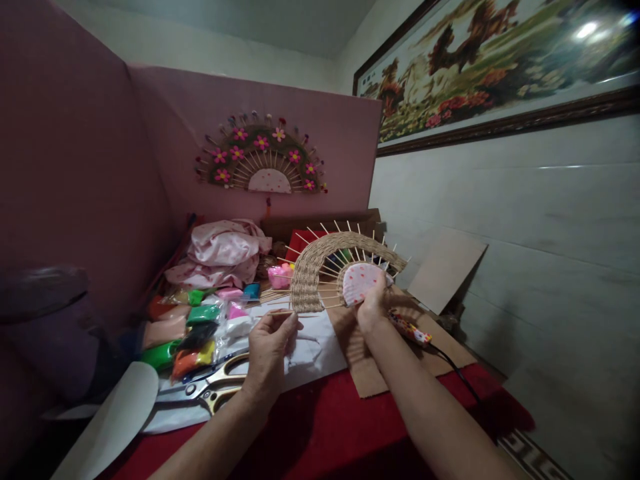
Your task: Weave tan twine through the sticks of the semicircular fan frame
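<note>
A woven twine fan (307, 277) with thin wooden sticks fanning out past its rim is held up over the table. My right hand (374, 305) grips it at the half-round centre (359, 281), covered in white cloth with small pink-red spots. At the fan's lower left end, my left hand (273, 350) is closed, thumb and fingers pinching a thin stick (283, 313). Whether that stick is fixed in the fan I cannot tell. Gold-handled scissors (203, 389) lie beside my left wrist. Under my right forearm lies a glue gun (410, 328) with a patterned body and black cord.
Bags of coloured clay (203, 315) and crumpled pink cloth (225, 247) lie on the left. Cardboard (363, 377) and white paper (320, 347) cover part of the red tablecloth (320, 420). A finished flowered fan (260, 157) hangs on the pink panel behind. Another board (445, 267) leans against the wall.
</note>
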Demonstrator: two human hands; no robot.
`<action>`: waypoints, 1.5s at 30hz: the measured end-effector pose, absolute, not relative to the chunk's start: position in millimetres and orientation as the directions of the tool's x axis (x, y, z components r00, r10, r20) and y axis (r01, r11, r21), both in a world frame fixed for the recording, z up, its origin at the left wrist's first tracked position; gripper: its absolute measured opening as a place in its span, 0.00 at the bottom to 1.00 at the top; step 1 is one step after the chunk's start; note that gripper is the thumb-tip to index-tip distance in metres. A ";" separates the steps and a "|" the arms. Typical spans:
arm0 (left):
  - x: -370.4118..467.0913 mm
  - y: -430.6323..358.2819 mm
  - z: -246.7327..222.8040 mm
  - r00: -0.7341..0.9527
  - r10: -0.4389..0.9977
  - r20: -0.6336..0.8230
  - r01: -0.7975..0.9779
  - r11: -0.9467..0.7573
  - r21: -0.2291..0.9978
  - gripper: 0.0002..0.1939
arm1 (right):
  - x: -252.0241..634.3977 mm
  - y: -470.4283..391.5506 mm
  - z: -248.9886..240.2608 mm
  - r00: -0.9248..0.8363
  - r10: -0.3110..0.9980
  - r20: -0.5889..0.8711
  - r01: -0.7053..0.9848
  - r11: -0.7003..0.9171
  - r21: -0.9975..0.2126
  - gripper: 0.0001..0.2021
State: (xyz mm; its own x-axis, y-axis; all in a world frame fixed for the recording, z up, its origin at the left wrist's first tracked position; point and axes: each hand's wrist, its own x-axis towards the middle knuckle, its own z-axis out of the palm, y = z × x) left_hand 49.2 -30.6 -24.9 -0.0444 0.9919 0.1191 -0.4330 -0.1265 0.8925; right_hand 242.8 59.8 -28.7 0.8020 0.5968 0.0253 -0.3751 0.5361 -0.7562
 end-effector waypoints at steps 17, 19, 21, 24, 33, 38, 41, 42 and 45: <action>51.6 -31.8 -26.2 -0.013 0.991 0.136 -0.509 -0.124 0.852 0.20 | 229.5 40.9 -10.9 0.890 0.448 -0.085 -0.302 0.441 -0.845 0.17; 51.5 -31.4 -25.5 -0.009 0.993 0.121 -0.515 -0.109 0.850 0.22 | 225.8 40.6 -10.8 0.886 0.455 -0.093 -0.321 0.456 -0.830 0.16; 51.3 -30.8 -24.9 -0.015 0.995 0.096 -0.502 -0.090 0.860 0.22 | 222.2 40.5 -11.3 0.881 0.467 -0.081 -0.335 0.493 -0.803 0.15; 50.3 -29.9 -24.2 -0.019 0.998 0.064 -0.476 -0.065 0.877 0.20 | 218.8 40.9 -14.5 0.875 0.478 -0.076 -0.347 0.511 -0.786 0.15; 24.6 -9.9 -16.5 -0.177 0.980 0.086 -0.490 -0.164 0.856 0.19 | 203.3 31.1 -15.0 0.586 0.803 -0.108 -0.621 0.359 -0.697 0.15; -5.2 11.6 -7.8 -0.228 0.971 0.077 -0.553 -0.194 0.810 0.18 | 191.8 15.4 -1.9 0.322 0.947 0.019 -0.712 0.255 -0.654 0.11; -19.0 18.6 -1.7 -0.277 0.957 0.080 -0.589 -0.235 0.773 0.17 | 184.8 8.1 -1.6 0.183 0.976 0.114 -0.669 0.209 -0.713 0.09; -22.1 19.9 0.0 -0.297 0.952 0.079 -0.597 -0.249 0.763 0.16 | 181.2 5.7 -3.0 0.141 0.977 0.162 -0.636 0.214 -0.742 0.08; -27.1 21.5 2.4 -0.335 0.939 0.076 -0.610 -0.277 0.742 0.15 | 166.0 -1.2 -10.0 0.191 0.943 0.274 -0.570 0.333 -0.751 0.07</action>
State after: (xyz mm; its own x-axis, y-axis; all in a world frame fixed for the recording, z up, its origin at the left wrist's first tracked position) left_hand -27.1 21.5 2.4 -0.3346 0.9393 0.0758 -0.6102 -0.2773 0.7422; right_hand 166.0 -1.2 -10.0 0.1911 0.9427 0.2736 -0.5704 0.3335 -0.7507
